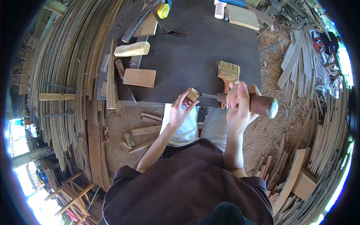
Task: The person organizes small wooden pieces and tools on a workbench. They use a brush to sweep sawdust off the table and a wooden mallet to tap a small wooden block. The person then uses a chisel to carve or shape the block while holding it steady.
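Wood block [193, 95], small and pale, is by the near edge of the surface [187, 56], a little right of its middle, pinched in the left hand [180, 108]. From where I sit, those fingers are parted only by the block's width. The right hand's fingers wrap closely round the thick brown handle [260, 105] of a chisel [209, 96], its blade aimed left at the block; I cannot tell whether the tip bites. A brush [228, 70] lies near the right edge, just beyond that hand. I'd expect the block to be light, stiff and a bit slippery on its smooth faces, so I'd hold it by the side away from the blade. The chisel should feel heavier, weighted toward the handle; I'd grip there, clear of the steel.
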Tool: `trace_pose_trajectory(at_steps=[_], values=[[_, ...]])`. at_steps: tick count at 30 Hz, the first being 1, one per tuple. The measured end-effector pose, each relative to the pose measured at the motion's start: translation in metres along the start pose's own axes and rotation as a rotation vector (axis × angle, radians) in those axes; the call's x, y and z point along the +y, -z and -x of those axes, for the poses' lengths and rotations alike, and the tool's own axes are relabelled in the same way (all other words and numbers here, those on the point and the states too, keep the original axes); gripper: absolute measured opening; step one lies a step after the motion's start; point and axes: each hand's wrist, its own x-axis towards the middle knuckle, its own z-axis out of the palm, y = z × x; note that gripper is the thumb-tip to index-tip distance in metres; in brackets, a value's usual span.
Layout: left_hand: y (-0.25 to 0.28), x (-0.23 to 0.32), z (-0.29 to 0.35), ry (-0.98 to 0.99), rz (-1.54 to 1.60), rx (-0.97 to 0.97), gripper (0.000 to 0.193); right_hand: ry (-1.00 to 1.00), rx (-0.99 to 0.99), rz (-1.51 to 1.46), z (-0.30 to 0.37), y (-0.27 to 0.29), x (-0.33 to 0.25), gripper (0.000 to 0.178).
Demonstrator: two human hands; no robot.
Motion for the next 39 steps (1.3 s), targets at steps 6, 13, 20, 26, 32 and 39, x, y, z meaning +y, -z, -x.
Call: trace_pose_trajectory(at_steps=[6, 13, 20, 26, 32, 39], values=[[0.001, 0.002, -0.001, 0.0, 0.009, -0.004, 0.062, -0.001, -0.024, 0.011, 0.001, -0.005, -0.006, 0.033], [0.001, 0.0, 0.0, -0.004, 0.017, 0.003, 0.061, -0.032, -0.042, 0.029, -0.003, -0.007, -0.006, 0.034], [0.003, -0.001, -0.003, -0.028, -0.021, -0.018, 0.058, -0.002, -0.089, -0.052, -0.013, -0.005, -0.001, 0.025], [0.011, 0.006, -0.015, -0.077, -0.018, -0.048, 0.052, -0.001, -0.117, -0.074, -0.021, -0.008, 0.003, 0.024], [0.009, 0.0, -0.011, -0.049, -0.056, -0.061, 0.052, -0.025, -0.071, 0.007, -0.018, -0.015, -0.002, 0.031], [0.005, 0.0, -0.009, -0.072, -0.06, -0.023, 0.054, 0.052, 0.291, -0.088, -0.033, 0.007, 0.001, 0.034]])
